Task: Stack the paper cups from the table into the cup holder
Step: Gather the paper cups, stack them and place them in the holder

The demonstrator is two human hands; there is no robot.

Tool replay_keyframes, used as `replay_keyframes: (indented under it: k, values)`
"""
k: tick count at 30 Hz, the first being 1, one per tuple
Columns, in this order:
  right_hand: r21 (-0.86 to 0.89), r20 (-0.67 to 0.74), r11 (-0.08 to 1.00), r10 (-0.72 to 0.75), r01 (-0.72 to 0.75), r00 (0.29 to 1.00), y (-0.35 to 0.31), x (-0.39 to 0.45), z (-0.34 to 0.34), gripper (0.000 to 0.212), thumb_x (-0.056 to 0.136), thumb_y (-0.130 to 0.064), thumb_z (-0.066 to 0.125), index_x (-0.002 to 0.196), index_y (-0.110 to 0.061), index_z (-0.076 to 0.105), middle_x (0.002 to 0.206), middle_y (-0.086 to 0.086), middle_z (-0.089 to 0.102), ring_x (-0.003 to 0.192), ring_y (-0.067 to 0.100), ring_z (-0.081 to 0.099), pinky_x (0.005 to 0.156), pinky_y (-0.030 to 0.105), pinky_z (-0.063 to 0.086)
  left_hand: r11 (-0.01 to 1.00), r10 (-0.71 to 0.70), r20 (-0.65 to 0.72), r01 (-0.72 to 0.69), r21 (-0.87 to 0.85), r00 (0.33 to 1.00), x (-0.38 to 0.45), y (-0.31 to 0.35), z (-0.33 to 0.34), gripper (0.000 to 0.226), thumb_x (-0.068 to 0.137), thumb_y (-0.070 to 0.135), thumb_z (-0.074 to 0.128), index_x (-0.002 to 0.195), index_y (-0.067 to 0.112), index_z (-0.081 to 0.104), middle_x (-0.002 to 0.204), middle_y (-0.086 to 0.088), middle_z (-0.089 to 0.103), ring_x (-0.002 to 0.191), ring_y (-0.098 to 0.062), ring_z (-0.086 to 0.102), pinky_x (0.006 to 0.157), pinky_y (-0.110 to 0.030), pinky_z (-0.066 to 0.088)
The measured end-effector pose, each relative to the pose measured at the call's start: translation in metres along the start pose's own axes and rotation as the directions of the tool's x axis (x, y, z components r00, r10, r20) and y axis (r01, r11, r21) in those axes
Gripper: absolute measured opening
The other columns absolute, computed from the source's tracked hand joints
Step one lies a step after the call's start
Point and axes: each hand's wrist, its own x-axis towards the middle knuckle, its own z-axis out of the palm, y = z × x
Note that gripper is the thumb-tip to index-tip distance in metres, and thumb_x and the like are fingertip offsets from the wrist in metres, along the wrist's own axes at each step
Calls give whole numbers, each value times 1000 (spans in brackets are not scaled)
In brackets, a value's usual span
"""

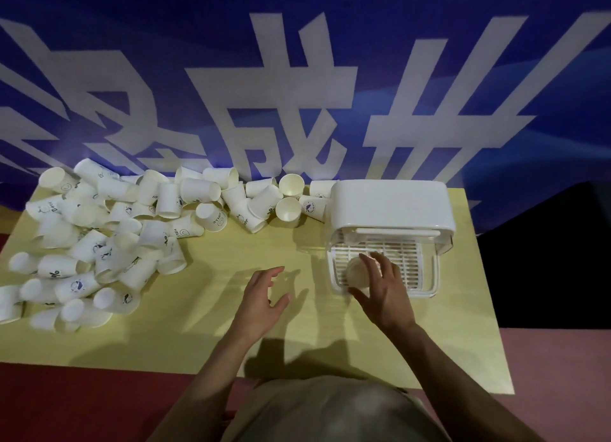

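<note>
Behind the desk (231,326) a blue banner (429,61) with large white characters is filling the background. Loose paper cups (109,230) are lying in a heap over the desk's far left corner and along its far edge, most tipped on their sides, some touching the white cup holder (390,206) that is standing at the far right corner. My right hand (380,292) is reaching over the holder's slatted tray (416,269), fingers and thumb curling around one paper cup (357,273) that is sitting on the tray's near left part. My left hand (261,296) is hovering above the bare middle of the desk, fingers spread apart and relaxed, gripping nothing.
</note>
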Motion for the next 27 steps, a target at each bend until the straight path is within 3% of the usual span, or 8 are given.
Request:
replay_keyframes:
  k: [5,13,17,21,27]
  values:
    - [12,-57,997,-81,82,995,-32,-15,0,73,88,-34,81,149,-11,48,146,15,49,130,35,49,103,50,52,998,-21,-82,15,-69,996,36,-16,-44,57,91,24,76,142,29,51,129,9,42,117,-11,54,85,-27,53]
    - [125,-43,980,-150,155,988,-118,23,14,74,92,-43,75,153,-19,42,149,5,44,131,25,50,103,44,52,996,63,-90,-68,-53,994,110,-30,-94,62,90,27,77,144,25,48,132,8,39,126,-19,49,97,-41,53]
    - [159,-49,981,-102,109,994,-145,69,25,76,89,-36,80,150,-12,43,145,11,45,125,28,53,103,43,52,993,97,-58,-101,-63,994,130,-30,-108,61,91,27,76,144,26,48,132,9,39,125,-17,49,95,-39,53]
    - [124,-26,992,-2,5,1000,-149,126,47,81,84,-36,83,148,-4,44,141,22,46,122,39,53,103,53,50,988,120,-37,-123,-91,992,126,-37,-113,61,91,29,76,145,28,47,130,13,38,125,-12,49,92,-32,53]
    - [21,104,995,100,-102,990,-145,182,68,76,87,-41,76,146,-4,45,136,26,47,119,44,48,101,60,46,985,106,5,-104,-135,994,104,-50,-117,63,90,32,77,144,36,46,132,18,40,125,-8,49,88,-25,49]
